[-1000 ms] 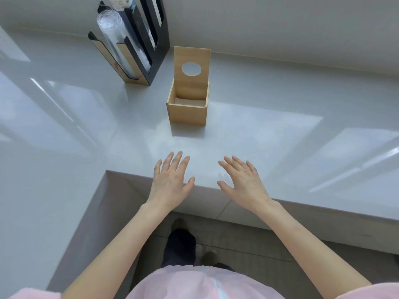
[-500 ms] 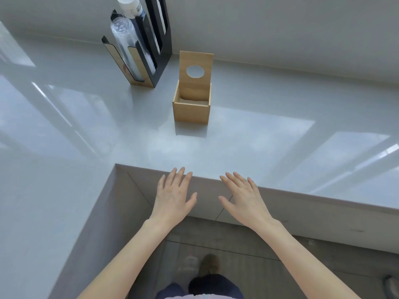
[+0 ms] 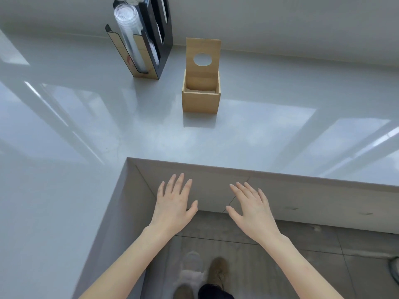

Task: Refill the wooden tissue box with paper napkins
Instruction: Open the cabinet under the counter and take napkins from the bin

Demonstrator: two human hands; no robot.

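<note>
One wooden tissue box (image 3: pixel 200 98) stands on the far part of the glossy counter (image 3: pixel 259 134), its holed lid (image 3: pixel 203 57) raised. It looks light and stiff, best held by its side walls. Left hand (image 3: pixel 172 203) and right hand (image 3: pixel 251 207) hover spread, empty, near the counter's edge. No napkin supply shows; one black cup dispenser (image 3: pixel 149 37) stands far left.

The wooden tissue box (image 3: pixel 200 100) stands on the glossy white counter (image 3: pixel 86 126) with its lid (image 3: pixel 203 56) raised upright, round hole showing. Behind it to the left sits a black cup holder (image 3: pixel 149 37). Both hands, left (image 3: pixel 173 207) and right (image 3: pixel 253 209), hover flat and empty below the counter edge, fingers spread.
</note>
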